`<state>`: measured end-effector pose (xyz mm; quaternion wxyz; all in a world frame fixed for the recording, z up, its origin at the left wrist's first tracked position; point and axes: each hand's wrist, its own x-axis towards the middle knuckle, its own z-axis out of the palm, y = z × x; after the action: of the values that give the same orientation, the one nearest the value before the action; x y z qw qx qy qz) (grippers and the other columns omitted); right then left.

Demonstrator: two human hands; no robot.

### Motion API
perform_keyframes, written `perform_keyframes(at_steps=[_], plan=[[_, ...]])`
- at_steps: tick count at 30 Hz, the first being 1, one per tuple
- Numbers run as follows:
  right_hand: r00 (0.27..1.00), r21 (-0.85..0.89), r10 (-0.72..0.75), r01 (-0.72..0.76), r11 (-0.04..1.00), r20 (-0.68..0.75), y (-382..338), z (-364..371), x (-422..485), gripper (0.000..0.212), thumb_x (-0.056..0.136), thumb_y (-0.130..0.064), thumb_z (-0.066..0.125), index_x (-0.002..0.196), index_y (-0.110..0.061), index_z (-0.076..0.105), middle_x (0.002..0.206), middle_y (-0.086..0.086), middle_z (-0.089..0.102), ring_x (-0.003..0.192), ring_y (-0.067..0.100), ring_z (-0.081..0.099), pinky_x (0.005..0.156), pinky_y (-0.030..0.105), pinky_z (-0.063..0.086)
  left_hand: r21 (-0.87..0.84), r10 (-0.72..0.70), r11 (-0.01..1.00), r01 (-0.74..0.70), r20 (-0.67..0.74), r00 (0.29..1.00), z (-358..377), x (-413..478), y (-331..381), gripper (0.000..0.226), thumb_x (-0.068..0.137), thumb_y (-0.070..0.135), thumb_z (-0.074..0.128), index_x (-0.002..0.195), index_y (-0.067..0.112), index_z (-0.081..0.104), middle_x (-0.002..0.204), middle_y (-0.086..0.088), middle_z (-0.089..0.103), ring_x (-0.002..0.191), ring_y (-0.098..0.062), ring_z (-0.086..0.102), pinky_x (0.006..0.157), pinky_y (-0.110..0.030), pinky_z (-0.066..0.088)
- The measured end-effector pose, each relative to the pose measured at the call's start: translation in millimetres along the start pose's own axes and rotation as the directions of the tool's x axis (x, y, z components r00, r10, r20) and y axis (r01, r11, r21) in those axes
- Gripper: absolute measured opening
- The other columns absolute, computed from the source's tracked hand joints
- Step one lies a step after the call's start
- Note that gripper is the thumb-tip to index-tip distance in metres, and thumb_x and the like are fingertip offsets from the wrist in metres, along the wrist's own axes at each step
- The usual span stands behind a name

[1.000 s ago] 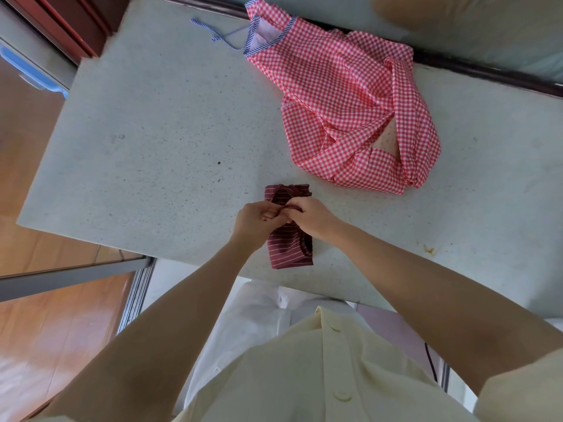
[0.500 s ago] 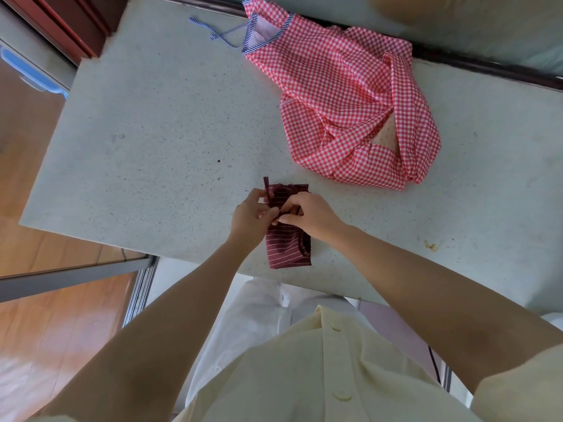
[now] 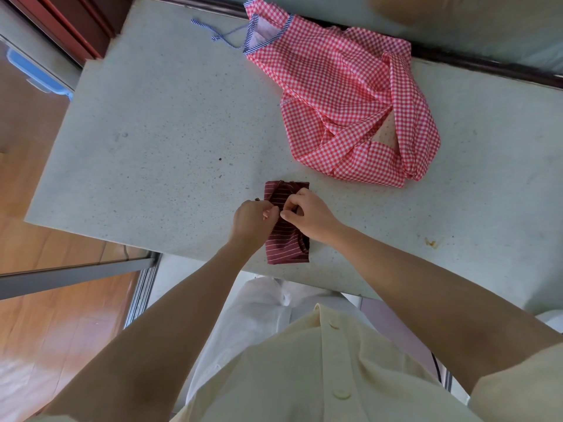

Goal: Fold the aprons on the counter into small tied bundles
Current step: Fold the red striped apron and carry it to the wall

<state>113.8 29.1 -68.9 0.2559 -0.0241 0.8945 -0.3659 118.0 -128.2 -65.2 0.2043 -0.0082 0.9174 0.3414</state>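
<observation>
While left hand and right hand pinch its middle with curled fingers, bundle lies centre frame near tabletop edge | soft, light, limp (knot may slip) | best held by tie ends, close in | apron upper right, loose

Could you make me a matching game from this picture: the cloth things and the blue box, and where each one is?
Things: 1 maroon striped bundle; 2 red checked apron; 3 blue striped string; 4 blue box.
Places: A off the counter, far left; B pinched by the left hand and right hand; C lying loose, far right; D trailing from the apron's top corner.
Pairs: 1-B; 2-C; 3-D; 4-A.
</observation>
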Motion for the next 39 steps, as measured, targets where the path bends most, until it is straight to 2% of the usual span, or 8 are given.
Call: perform_keyframes(at_steps=[6,10,15,21,25,31,35,39], plan=[[1.000,0.032,0.020,-0.020,0.999,0.005,-1.5,0.3,-1.8,0.012,0.094,-0.026,0.062,0.096,-0.015,0.065,0.099,-0.002,0.047,0.072,0.004,0.045,0.072,0.016,0.035,0.096,0.014,0.995,-0.022,0.092,0.996,-1.8,-3.1,-5.2,0.019,0.083,0.027,0.068,0.097,0.013,0.071,0.100,0.000,0.050,0.097,-0.016,0.046,0.077,-0.024,0.033],[1.000,0.038,0.022,-0.023,0.999,0.014,-1.9,0.1,-2.2,0.010,0.093,-0.027,0.062,0.090,-0.018,0.061,0.096,-0.003,0.047,0.073,0.004,0.046,0.072,0.016,0.035,0.172,0.002,0.985,-0.016,0.080,0.997,-1.3,-1.2,1.9,0.015,0.087,0.029,0.065,0.092,0.014,0.066,0.096,-0.003,0.059,0.084,-0.018,0.057,0.068,-0.024,0.038],[0.998,0.036,0.064,-0.064,0.997,0.008,-0.7,-2.1,-2.8,0.017,0.092,-0.030,0.064,0.090,-0.013,0.062,0.093,-0.002,0.050,0.078,0.009,0.049,0.075,0.021,0.039,0.156,0.112,0.982,-0.104,-0.042,0.993,-11.5,-8.5,-0.6,0.018,0.090,0.025,0.067,0.102,0.013,0.074,0.092,-0.002,0.075,0.086,-0.017,0.069,0.086,-0.032,0.053],[0.995,-0.006,0.096,-0.096,0.995,0.040,-3.0,-6.2,-1.7,0.024,0.093,-0.031,0.062,0.078,-0.016,0.053,0.091,0.000,0.048,0.081,0.012,0.047,0.075,0.024,0.036,0.297,0.199,0.936,-0.189,-0.004,0.980,-19.4,-11.7,-3.1,0.021,0.096,0.030,0.057,0.099,0.013,0.069,0.092,-0.003,0.071,0.083,-0.019,0.064,0.079,-0.029,0.048],[0.990,-0.081,0.138,-0.135,0.988,0.040,-1.3,-11.6,-3.0,0.032,0.093,-0.023,0.061,0.067,-0.020,0.043,0.092,0.001,0.046,0.080,0.014,0.046,0.076,0.026,0.037,0.341,0.086,0.934,-0.110,0.085,0.993,-22.4,-13.6,-14.5,0.024,0.096,0.037,0.055,0.091,0.018,0.068,0.087,0.002,0.069,0.079,-0.016,0.062,0.074,-0.029,0.048],[0.988,-0.142,0.146,-0.152,0.978,-0.048,-1.2,0.3,-7.2,0.032,0.089,-0.020,0.063,0.065,-0.021,0.042,0.095,0.003,0.047,0.082,0.016,0.050,0.076,0.027,0.041,-0.029,-0.052,0.998,0.057,0.172,0.984,-18.7,-16.1,-10.6,0.023,0.089,0.026,0.062,0.075,0.011,0.070,0.079,0.005,0.063,0.077,-0.011,0.057,0.070,-0.020,0.043],[0.989,-0.145,0.140,-0.144,0.979,-0.038,2.2,-0.7,-6.8,0.029,0.090,-0.025,0.064,0.068,-0.021,0.046,0.096,0.002,0.048,0.084,0.015,0.050,0.080,0.027,0.043,-0.557,-0.165,0.799,0.226,0.158,0.974,-17.8,-17.7,-1.1,0.018,0.091,0.018,0.062,0.088,0.005,0.074,0.079,0.002,0.069,0.079,-0.011,0.061,0.078,-0.025,0.049],[0.993,-0.102,0.120,-0.120,0.988,-0.009,4.1,-0.8,-8.9,0.022,0.090,-0.031,0.066,0.078,-0.017,0.054,0.091,0.000,0.050,0.081,0.013,0.049,0.076,0.026,0.041,-0.611,-0.143,0.754,0.242,0.207,0.968,-8.8,-15.8,4.5,0.022,0.095,0.022,0.060,0.093,0.004,0.072,0.096,-0.007,0.074,0.090,-0.014,0.064,0.081,-0.026,0.050]])
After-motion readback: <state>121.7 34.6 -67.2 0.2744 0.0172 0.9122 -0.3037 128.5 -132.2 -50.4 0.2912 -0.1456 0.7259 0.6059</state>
